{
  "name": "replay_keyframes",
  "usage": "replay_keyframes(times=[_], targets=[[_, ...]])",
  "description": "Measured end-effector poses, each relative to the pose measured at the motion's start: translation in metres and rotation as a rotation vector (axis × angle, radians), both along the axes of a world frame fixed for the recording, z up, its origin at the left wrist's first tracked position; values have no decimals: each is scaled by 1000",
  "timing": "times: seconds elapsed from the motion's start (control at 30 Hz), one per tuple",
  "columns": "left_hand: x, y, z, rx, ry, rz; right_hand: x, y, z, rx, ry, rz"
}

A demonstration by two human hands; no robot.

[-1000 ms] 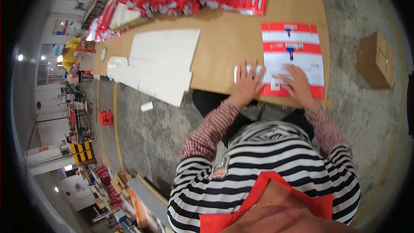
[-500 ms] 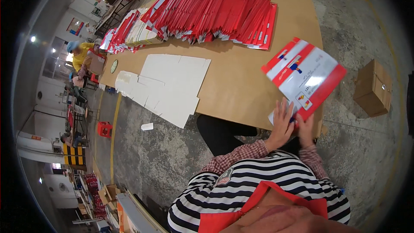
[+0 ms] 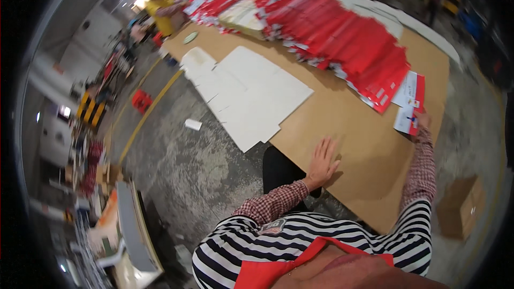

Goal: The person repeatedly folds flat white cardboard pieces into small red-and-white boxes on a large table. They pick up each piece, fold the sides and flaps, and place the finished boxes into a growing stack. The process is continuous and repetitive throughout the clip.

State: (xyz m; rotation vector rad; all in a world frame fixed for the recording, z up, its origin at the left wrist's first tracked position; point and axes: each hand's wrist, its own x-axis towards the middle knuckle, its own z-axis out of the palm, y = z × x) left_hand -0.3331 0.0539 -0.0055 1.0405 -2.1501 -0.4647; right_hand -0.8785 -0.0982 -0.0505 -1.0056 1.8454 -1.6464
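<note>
My right hand reaches out to the table's right side. Its fingers are closed on a flat red-and-white printed carton, close to the end of a long row. That row is made of several red flat cartons, leaning over one another along the far side. My left hand lies with fingers stretched out at the near edge of the brown tabletop, holding nothing. Left of it rests a flat white cardboard sheet, part of it jutting past the table edge.
A brown cardboard box stands on the floor at the right. On the floor to the left lie a white scrap and a red stool. A person in yellow is at the table's far left end.
My right hand has carried the carton from the near right corner away toward the row's end. My left hand has let go of it and come down on the table. The view has turned.
</note>
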Motion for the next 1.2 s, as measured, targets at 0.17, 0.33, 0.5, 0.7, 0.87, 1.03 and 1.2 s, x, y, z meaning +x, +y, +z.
replay_keyframes(times=[0.17, 0.33, 0.5, 0.7, 0.87, 1.03, 1.2], targets=[[66, 23, 2, 180, 212, 67, 212, -87, -28, 240, -332, 144], [223, -26, 23, 17, -94, 336, 175, 27, -28, 205, 169, 92], [300, -31, 22, -207, -689, 464, 201, 123, -10, 165, 228, 286], [310, -59, 62, -120, -721, 144, 230, 168, 42, 166, 106, 376], [197, -12, 143, -304, -874, -101, 341, 229, 156, -337, 926, 455], [37, 101, 114, -245, -331, -567, 354, 305, 137, -230, 990, 840], [23, 106, 66, -385, -390, -555, 246, 423, 86, 88, 1026, 386]])
